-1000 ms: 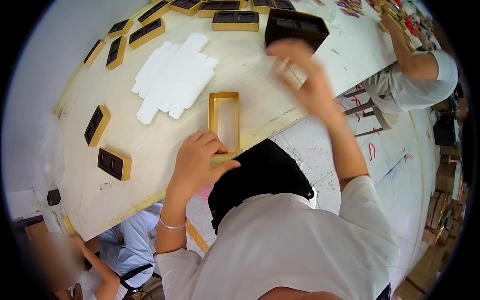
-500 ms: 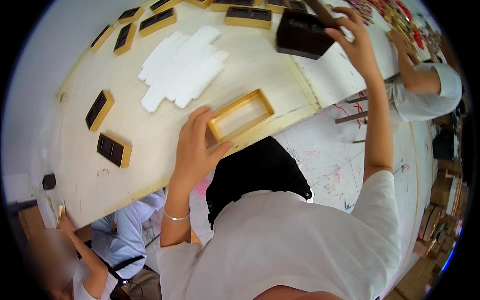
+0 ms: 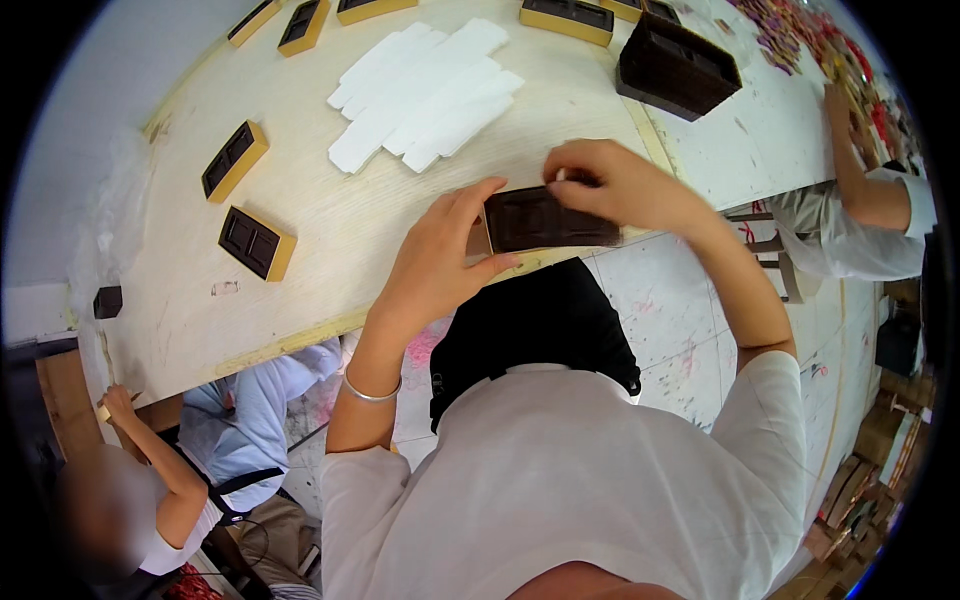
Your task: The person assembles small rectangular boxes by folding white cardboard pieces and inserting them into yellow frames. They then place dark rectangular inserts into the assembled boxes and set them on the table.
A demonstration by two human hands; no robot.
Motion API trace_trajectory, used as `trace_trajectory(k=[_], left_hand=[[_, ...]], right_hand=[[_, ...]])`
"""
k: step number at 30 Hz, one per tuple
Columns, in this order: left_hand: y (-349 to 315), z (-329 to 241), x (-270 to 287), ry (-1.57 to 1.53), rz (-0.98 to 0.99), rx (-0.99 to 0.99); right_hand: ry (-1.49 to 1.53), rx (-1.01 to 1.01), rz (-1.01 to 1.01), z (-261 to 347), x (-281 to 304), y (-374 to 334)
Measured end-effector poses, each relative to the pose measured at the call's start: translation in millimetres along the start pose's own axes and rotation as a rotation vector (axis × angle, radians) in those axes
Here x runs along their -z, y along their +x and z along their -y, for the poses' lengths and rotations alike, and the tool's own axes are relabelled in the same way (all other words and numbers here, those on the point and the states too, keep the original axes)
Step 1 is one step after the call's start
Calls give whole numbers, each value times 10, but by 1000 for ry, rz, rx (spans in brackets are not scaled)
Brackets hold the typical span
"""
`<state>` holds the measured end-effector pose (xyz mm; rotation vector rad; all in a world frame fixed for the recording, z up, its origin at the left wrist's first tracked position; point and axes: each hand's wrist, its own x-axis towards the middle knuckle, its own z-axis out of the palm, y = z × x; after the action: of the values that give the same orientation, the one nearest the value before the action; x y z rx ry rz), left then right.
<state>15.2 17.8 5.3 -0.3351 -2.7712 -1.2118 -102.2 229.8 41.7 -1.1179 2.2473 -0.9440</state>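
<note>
In front of me at the table's near edge, a dark brown compartmented insert tray (image 3: pixel 535 220) lies over the open gold box, covering most of it. My left hand (image 3: pixel 440 245) grips the box's left end, thumb on the near side and fingers on the far side. My right hand (image 3: pixel 620 185), slightly blurred, is closed on the tray's right part from above. How deep the tray sits in the box is hard to tell. A stack of dark insert trays (image 3: pixel 675 95) stands beyond my right hand.
White folded card pieces (image 3: pixel 425 100) lie on the pale table (image 3: pixel 330 235). Gold boxes with dark inserts stand at the left (image 3: pixel 257 243) and along the far side (image 3: pixel 567 22). One co-worker (image 3: pixel 165 475) sits at lower left, another (image 3: pixel 870 220) at right. A small dark block (image 3: pixel 107 302) is at far left.
My right hand has come from the tray stack to the gold box with an insert tray, now over the box. My left hand keeps hold of the box. The view has shifted.
</note>
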Motion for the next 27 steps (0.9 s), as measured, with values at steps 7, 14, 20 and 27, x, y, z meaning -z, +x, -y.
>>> trace_trajectory(k=[7, 14, 20, 27], left_hand=[[-1, 110, 116, -14, 73, 24], [133, 58, -14, 87, 58, -195], [201, 57, -66, 319, 53, -246], [233, 88, -52, 319, 120, -259]], right_hand=[[-195, 377, -297, -116, 1, -169], [-617, 642, -161, -109, -31, -326], [-890, 743, -187, -66, -116, -310], [-498, 590, 25, -174, -22, -141]])
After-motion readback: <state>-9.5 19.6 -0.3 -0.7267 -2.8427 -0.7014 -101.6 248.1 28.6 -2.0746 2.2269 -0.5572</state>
